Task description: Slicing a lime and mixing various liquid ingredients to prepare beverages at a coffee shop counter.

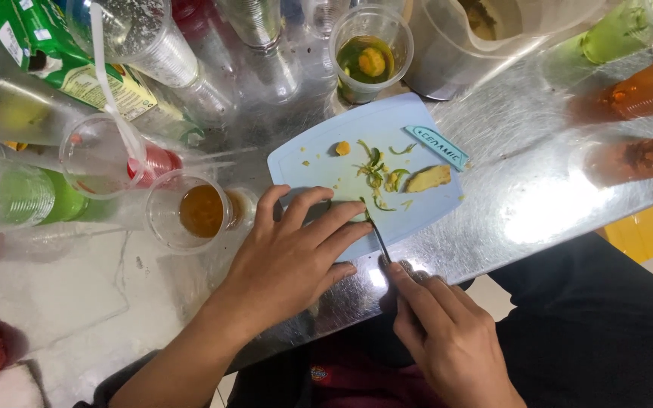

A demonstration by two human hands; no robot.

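Note:
A pale blue cutting board lies on the steel counter, strewn with green and yellow peel scraps and a pale slice. My left hand rests fingers down on the board's near edge, covering something I cannot make out. My right hand grips a thin dark knife, its blade pointing up to the board beside my left fingertips. A teal knife sheath lies at the board's far right corner.
Plastic cups crowd the left and back: one with amber liquid, one with green liquid and fruit, a red one with a straw. A green carton lies at upper left. Orange drinks stand right.

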